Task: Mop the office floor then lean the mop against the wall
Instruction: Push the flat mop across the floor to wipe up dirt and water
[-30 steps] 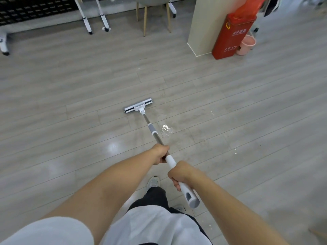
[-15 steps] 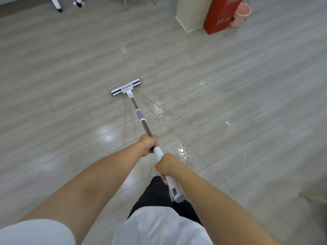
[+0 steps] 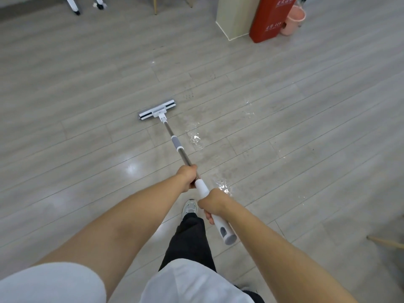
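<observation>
Mop [image 3: 177, 147]: gripped in both hands, its shaft slanted forward and down toward 11 o'clock from the person. Mop head [image 3: 157, 110]: flat, white and black, laid on the floor [image 3: 87, 84] of grey planks just above the frame's centre, set crosswise to the shaft. Left hand [image 3: 187, 174]: fingers are wrapped round the metal shaft just above the white grip. Right hand [image 3: 213, 203]: clenched round the white grip, nearer the body; the grey-capped end of the handle is seen protruding past it toward 5 o'clock. Puddles [image 3: 194, 136]: small patches of water are noted at 3 o'clock of the shaft, one just beside the grey collar, another near the right hand, more farther off at 2 o'clock of the mop head. Shoe [image 3: 190, 208]: a light trainer is planted between the two hands, with a dark trouser leg [image 3: 190, 241] behind it. Cream column [image 3: 234, 16]: placed at 1 o'clock, top of frame. Red cabinet [image 3: 269, 20]: stood touching the column's right side. Pink bucket [image 3: 293, 20]: set just beside the cabinet, to its right. Castor legs [image 3: 75, 5]: white, recorded at 11 o'clock, top edge.
</observation>
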Demonstrator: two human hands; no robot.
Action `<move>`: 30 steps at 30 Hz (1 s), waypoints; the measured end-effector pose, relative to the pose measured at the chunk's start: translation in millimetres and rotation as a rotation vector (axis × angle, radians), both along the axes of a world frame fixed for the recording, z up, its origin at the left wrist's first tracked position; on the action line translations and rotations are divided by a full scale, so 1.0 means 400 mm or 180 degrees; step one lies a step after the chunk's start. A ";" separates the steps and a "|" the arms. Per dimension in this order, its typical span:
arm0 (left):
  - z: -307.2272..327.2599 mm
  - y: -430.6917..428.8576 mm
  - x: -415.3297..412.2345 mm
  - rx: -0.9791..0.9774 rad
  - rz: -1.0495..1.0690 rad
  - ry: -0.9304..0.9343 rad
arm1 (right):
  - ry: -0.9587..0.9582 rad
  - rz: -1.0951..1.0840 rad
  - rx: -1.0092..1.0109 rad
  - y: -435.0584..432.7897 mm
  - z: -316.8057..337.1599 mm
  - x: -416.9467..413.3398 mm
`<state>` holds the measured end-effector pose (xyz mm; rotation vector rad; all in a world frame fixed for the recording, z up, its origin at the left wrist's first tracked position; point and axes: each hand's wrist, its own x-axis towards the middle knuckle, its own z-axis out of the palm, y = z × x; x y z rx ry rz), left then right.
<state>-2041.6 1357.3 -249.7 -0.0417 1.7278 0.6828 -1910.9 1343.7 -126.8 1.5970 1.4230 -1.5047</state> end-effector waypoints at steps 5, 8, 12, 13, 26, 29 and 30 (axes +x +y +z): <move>0.011 -0.115 0.158 -0.0030 -0.0152 0.0060 | 0.0030 0.0064 0.0028 -0.116 -0.002 0.157; 0.023 -0.199 0.288 -0.0040 -0.0245 0.0119 | 0.0106 0.0089 0.0056 -0.196 -0.005 0.288; 0.032 -0.329 0.510 -0.0026 -0.0264 0.0128 | 0.0108 -0.0004 0.0080 -0.326 -0.012 0.511; 0.031 -0.365 0.574 -0.0003 -0.0260 0.0103 | 0.0130 -0.0049 0.0059 -0.360 -0.018 0.575; 0.143 -0.672 1.109 0.0100 -0.0195 -0.0049 | 0.0162 -0.0196 -0.0100 -0.633 0.060 1.099; 0.129 -0.665 1.089 0.0054 -0.0226 -0.0021 | 0.0154 -0.0126 -0.0036 -0.629 0.047 1.080; 0.121 -0.662 1.080 0.0024 -0.0252 -0.0044 | 0.0123 -0.0074 -0.0015 -0.627 0.039 1.070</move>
